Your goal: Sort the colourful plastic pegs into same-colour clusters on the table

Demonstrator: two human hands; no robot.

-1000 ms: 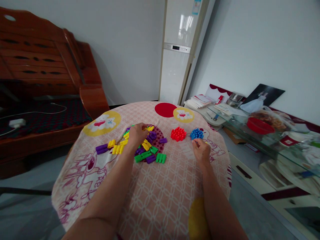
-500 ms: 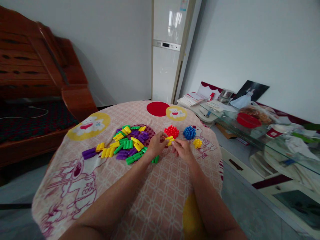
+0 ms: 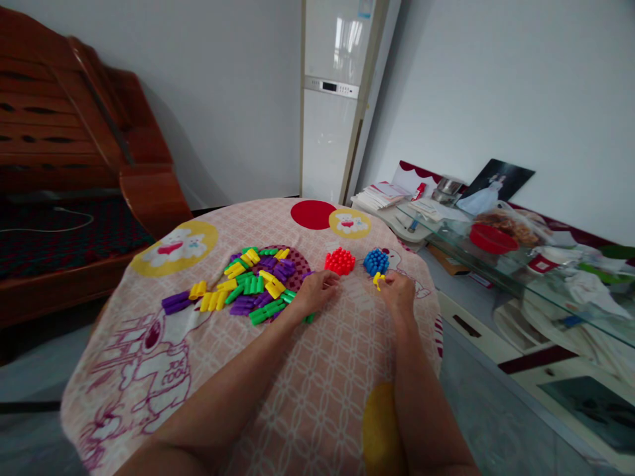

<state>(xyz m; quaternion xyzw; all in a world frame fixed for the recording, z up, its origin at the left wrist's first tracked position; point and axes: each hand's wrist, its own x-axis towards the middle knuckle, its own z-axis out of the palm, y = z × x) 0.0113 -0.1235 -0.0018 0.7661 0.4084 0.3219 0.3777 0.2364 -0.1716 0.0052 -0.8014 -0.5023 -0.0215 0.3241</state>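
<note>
My right hand (image 3: 401, 292) is closed at the fingertips on small yellow plastic pieces (image 3: 378, 281), held just in front of a cluster of blue plastic pieces (image 3: 376, 262). My left hand (image 3: 317, 293) is over the cloth with fingers loosely bent and apart, and nothing shows in it. Just beyond that hand stands a tight cluster of red plastic pieces (image 3: 340, 261). To its left lies a spread of tube-shaped plastic pieces in small rows, green (image 3: 254, 285), yellow (image 3: 213, 301) and purple (image 3: 176, 303). Some green pieces are partly hidden by my left wrist.
A patterned pink cloth (image 3: 317, 396) covers the round table. At the right is a glass-topped cabinet (image 3: 526, 281) with papers (image 3: 381, 195), a red bowl (image 3: 493, 238) and bags. Behind the table stands a tall white appliance (image 3: 330, 145); a wooden bench (image 3: 149, 192) is at the left.
My hands were together on yellow pieces and have parted. My right hand moved right with yellow pieces, and it now covers the spot where a yellow cluster stood. My left hand let go.
</note>
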